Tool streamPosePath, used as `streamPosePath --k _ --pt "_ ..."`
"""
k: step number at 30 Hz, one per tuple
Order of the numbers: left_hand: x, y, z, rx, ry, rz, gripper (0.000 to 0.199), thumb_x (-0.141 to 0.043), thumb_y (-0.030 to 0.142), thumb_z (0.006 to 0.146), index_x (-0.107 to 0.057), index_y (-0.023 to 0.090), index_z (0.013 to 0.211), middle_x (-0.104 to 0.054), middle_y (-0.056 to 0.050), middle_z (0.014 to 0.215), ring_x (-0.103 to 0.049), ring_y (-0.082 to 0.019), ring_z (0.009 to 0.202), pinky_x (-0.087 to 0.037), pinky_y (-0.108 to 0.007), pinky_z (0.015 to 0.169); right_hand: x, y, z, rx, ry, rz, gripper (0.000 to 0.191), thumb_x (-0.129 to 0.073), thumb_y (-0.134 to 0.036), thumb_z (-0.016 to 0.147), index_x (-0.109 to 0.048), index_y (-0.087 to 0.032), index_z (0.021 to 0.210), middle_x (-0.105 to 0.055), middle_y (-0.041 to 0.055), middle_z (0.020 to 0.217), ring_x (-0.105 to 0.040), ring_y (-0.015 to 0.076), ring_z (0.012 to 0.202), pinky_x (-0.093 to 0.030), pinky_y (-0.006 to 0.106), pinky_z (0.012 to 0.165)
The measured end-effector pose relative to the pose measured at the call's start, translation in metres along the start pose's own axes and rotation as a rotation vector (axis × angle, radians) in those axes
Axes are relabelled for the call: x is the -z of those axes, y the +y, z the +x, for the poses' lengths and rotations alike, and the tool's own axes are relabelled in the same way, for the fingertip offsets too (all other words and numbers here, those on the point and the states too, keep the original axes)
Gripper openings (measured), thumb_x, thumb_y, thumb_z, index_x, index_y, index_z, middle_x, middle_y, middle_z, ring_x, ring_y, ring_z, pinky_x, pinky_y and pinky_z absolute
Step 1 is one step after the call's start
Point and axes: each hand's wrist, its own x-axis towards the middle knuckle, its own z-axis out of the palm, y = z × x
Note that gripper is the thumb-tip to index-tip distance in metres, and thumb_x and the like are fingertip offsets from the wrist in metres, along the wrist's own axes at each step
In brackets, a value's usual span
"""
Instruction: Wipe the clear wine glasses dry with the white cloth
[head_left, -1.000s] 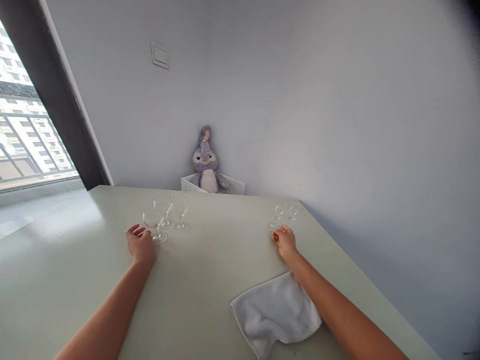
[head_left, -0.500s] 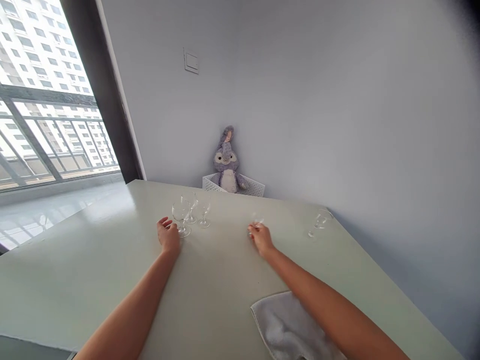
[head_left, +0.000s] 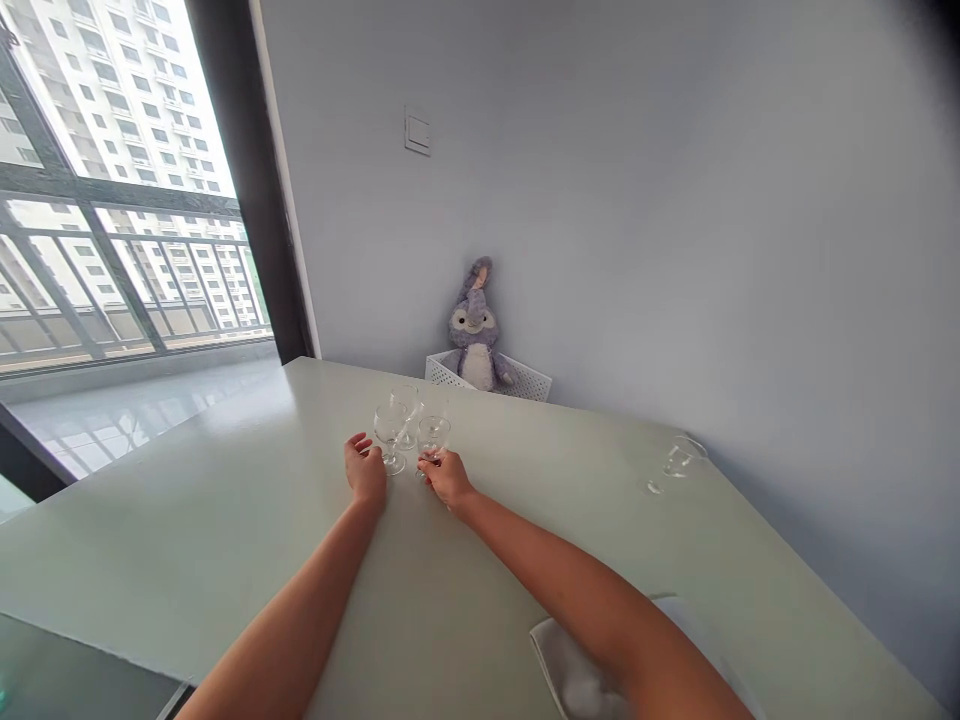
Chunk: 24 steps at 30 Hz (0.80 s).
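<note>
My right hand (head_left: 448,477) is closed round the lower part of a clear stemmed wine glass (head_left: 433,432), which stays upright. Close to its left stands another wine glass (head_left: 390,425), with two more behind, one at the back (head_left: 406,400) and one partly hidden by the held glass. My left hand (head_left: 365,468) lies just left of the front-left glass, fingers apart and holding nothing. Whether it touches that glass I cannot tell. Far to the right, a single wine glass (head_left: 681,458) slants in the view.
A grey cloth (head_left: 577,665) lies on the pale table (head_left: 435,620), partly under my right forearm. Beyond the far edge, a plush rabbit (head_left: 476,340) sits in a white perforated basket (head_left: 529,382) against the wall. A window with railings is at the left.
My right hand has carried its wine glass leftward to the group of glasses. My left hand stays by the front-left glass. The whole view has shifted, moving the scene rightward.
</note>
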Motion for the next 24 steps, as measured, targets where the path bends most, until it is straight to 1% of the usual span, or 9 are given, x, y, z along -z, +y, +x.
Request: streamPosePath --k 5,10,12,14,16,18,20,22,24 --pt "-0.001 0.002 -0.001 0.003 0.001 -0.002 0.038 -0.049 0.013 0.063 -0.049 0.023 0.099 -0.055 -0.001 0.093 -0.051 -0.01 0.068 -0.041 -0.024 0.06 -0.006 -0.001 0.012 -0.001 0.005 0.005 0.021 -0.055 -0.019 0.068 -0.061 -0.015 0.087 -0.061 0.0008 0.074 -0.047 0.007 0.048 -0.038 0.018 0.045" --pt "-0.001 0.004 -0.001 0.009 0.003 -0.009 0.037 -0.049 0.012 0.062 -0.05 0.022 0.098 -0.056 0.0 0.092 -0.049 -0.009 0.062 -0.04 -0.023 0.058 -0.007 -0.005 0.018 0.012 -0.005 0.051 0.022 -0.055 -0.016 0.066 -0.061 -0.015 0.087 -0.06 0.0004 0.073 -0.048 0.0069 0.049 -0.039 0.018 0.045" --pt "0.0 0.005 -0.001 0.013 0.006 -0.014 0.038 -0.05 0.012 0.061 -0.05 0.021 0.098 -0.055 0.0 0.091 -0.049 -0.008 0.061 -0.039 -0.023 0.057 -0.003 -0.005 0.016 0.019 -0.009 0.08 0.026 -0.055 -0.013 0.063 -0.061 -0.015 0.088 -0.059 -0.0001 0.075 -0.049 0.0065 0.049 -0.04 0.019 0.045" --pt "0.0 0.005 -0.001 0.019 0.01 -0.023 0.038 -0.05 0.011 0.061 -0.05 0.021 0.098 -0.055 0.0 0.09 -0.048 -0.007 0.06 -0.039 -0.022 0.056 0.01 -0.004 0.009 0.026 0.01 0.113 0.029 -0.056 -0.01 0.059 -0.061 -0.016 0.086 -0.059 0.0004 0.08 -0.051 0.0061 0.049 -0.041 0.019 0.045" --pt "0.0 0.006 -0.002 0.025 0.012 -0.035 0.039 -0.05 0.01 0.06 -0.05 0.021 0.098 -0.054 0.0 0.089 -0.048 -0.007 0.059 -0.039 -0.021 0.055 0.033 0.001 -0.003 0.032 0.063 0.148 0.028 -0.056 -0.011 0.056 -0.061 -0.017 0.083 -0.059 0.0013 0.084 -0.052 0.0065 0.048 -0.042 0.02 0.044" --pt "0.0 0.008 -0.002 0.034 0.014 -0.049 0.04 -0.051 0.01 0.06 -0.049 0.02 0.098 -0.054 0.001 0.088 -0.047 -0.006 0.057 -0.039 -0.021 0.053 0.069 0.009 -0.018 0.039 0.16 0.187 0.026 -0.056 -0.013 0.056 -0.06 -0.017 0.081 -0.059 0.0011 0.081 -0.053 0.0073 0.048 -0.043 0.021 0.043" --pt "-0.001 0.009 -0.003 0.044 0.014 -0.063 0.04 -0.051 0.01 0.059 -0.049 0.02 0.098 -0.053 0.001 0.088 -0.047 -0.006 0.054 -0.039 -0.021 0.051 0.116 0.021 -0.035 0.043 0.318 0.228 0.022 -0.054 -0.015 0.056 -0.057 -0.017 0.078 -0.057 -0.0005 0.074 -0.052 0.0074 0.047 -0.042 0.02 0.042" --pt "-0.002 0.009 -0.002 0.054 0.017 -0.081 0.039 -0.051 0.01 0.059 -0.049 0.021 0.097 -0.053 0.002 0.087 -0.047 -0.006 0.052 -0.04 -0.021 0.051 0.17 0.034 -0.051 0.036 0.536 0.266 0.018 -0.052 -0.017 0.057 -0.051 -0.018 0.074 -0.052 -0.0036 0.065 -0.049 0.0066 0.044 -0.04 0.019 0.04" --pt "-0.002 0.009 -0.001 0.065 0.025 -0.098 0.039 -0.05 0.01 0.059 -0.049 0.021 0.096 -0.053 0.002 0.086 -0.047 -0.005 0.052 -0.041 -0.022 0.051 0.224 0.046 -0.064 0.022 0.768 0.299 0.016 -0.05 -0.019 0.058 -0.044 -0.02 0.073 -0.043 -0.0076 0.056 -0.044 0.0054 0.041 -0.037 0.017 0.038"
